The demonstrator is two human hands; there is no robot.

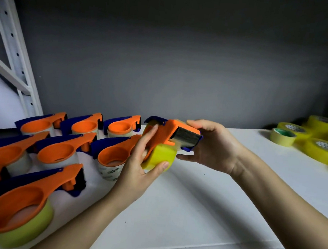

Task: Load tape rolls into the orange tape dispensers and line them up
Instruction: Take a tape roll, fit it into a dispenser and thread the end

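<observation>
While gripped by both hands (176,151): glossy orange plastic dispenser (164,132), round translucent yellow tape roll (162,158).

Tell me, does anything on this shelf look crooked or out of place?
Mostly tidy. Only the nearest orange plastic tape dispenser stands out: its roll is yellowish, the rows behind carry pale ones. The leftmost dispensers are cut off by the frame edge, so unclear there.
</observation>
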